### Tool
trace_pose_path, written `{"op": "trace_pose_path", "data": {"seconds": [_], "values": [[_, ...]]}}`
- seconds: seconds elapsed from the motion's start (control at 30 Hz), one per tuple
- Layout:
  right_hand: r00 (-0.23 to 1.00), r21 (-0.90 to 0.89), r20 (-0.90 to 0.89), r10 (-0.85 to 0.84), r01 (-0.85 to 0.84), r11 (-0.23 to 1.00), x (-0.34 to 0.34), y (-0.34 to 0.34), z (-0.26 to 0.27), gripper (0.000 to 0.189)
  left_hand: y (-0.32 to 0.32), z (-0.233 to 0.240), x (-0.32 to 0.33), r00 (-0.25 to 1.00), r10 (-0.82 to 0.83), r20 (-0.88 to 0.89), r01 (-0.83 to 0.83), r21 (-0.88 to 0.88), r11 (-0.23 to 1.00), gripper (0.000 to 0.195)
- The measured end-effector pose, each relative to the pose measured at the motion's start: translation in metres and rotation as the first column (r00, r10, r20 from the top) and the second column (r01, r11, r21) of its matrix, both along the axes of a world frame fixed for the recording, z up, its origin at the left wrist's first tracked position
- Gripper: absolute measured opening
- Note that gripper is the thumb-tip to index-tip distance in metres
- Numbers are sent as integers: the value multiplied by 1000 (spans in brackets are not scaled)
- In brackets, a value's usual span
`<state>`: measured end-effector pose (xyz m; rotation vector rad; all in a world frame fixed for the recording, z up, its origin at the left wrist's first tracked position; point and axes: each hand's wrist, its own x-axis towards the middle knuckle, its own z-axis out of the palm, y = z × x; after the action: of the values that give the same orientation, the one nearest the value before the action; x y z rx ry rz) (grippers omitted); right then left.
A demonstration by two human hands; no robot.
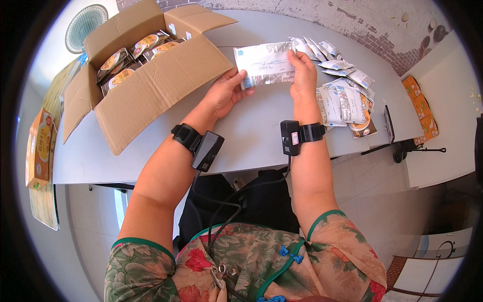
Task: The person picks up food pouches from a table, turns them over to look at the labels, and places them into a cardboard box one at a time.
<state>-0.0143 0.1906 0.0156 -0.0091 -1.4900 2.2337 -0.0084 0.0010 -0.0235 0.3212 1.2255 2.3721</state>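
Observation:
A flat white printed packet (pixel 266 63) is held between both hands above the grey table (pixel 249 124). My left hand (pixel 228 90) grips its lower left corner between thumb and fingers. My right hand (pixel 303 73) pinches its right edge. To the left stands an open cardboard box (pixel 162 83) with several brown and orange food packets (pixel 145 43) in it. Right of my right hand lie several white packets (pixel 351 104) in overlapping piles, with a brown and orange packet (pixel 364 126) showing under them.
An orange carton (pixel 39 149) stands at the far left, near a round mesh-covered object (pixel 86 28). At the right table edge is a dark flat device (pixel 388 124) standing upright, with orange boxes (pixel 420 105) beyond it. Cables run from the wrist devices (pixel 207 151) over my lap.

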Motion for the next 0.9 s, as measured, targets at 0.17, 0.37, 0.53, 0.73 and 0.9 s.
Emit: {"op": "trace_pose_path", "data": {"seconds": [0.17, 0.37, 0.53, 0.73, 0.9], "values": [[967, -79, -246, -61, 43, 996, 1, -1, 4, 12, -4, 2, -1, 971, -203, 125, 185, 137, 973, 53], [932, -35, -357, 58, -76, 997, 4, 5, 3, 13, -7, 15, 6, 847, -529, 52, 442, 484, 755, 66], [930, -60, -359, 76, -104, 993, 5, 3, 1, 30, -7, 19, 8, 867, -499, 11, 427, 501, 753, 55], [943, 49, -252, 217, -212, 976, 2, -2, 1, 67, -5, 16, 10, 949, -307, -64, 306, 407, 860, 45], [866, -301, -111, 488, -497, 814, 5, 3, 8, 63, -3, 22, 16, 963, -211, -170, 246, 222, 944, 50]]}}
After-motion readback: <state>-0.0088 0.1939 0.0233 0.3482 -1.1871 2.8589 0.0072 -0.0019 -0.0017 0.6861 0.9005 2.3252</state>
